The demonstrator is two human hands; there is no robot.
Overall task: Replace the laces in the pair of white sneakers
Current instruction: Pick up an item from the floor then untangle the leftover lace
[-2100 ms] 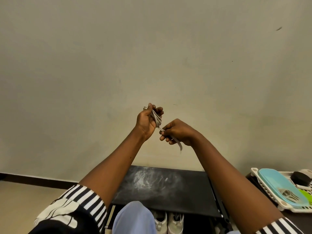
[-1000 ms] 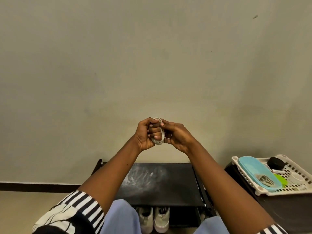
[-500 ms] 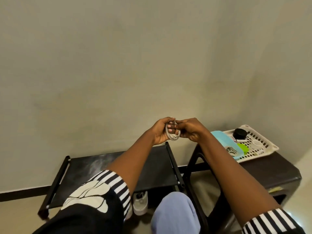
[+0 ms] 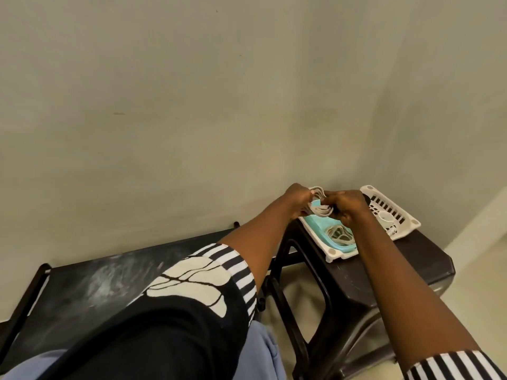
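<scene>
Step in hand, as we judge it: stowing a wound lace, not threading. The sneakers are out of view.

Both hands are closed on one thing. The left hand (image 4: 297,200) and the right hand (image 4: 347,205) each pinch a side of the coiled lace (image 4: 319,208) with curled fingers, so it sits between them. It is a flat, pale grey-white woven band, wound in several loose oval turns.

Directly beneath the hands is a teal tray (image 4: 315,224) of smooth plastic with shallow walls. It sits in a white slotted basket (image 4: 411,223) on a dark moulded stool (image 4: 384,270). A second lace coil (image 4: 338,235) lies in the tray, just under the right wrist. A small white cup (image 4: 384,216) stands beyond the right hand.

Next move, in our view: lower the coil into the tray beside the other and let go with both hands together, or the limp turns will spring apart.
</scene>
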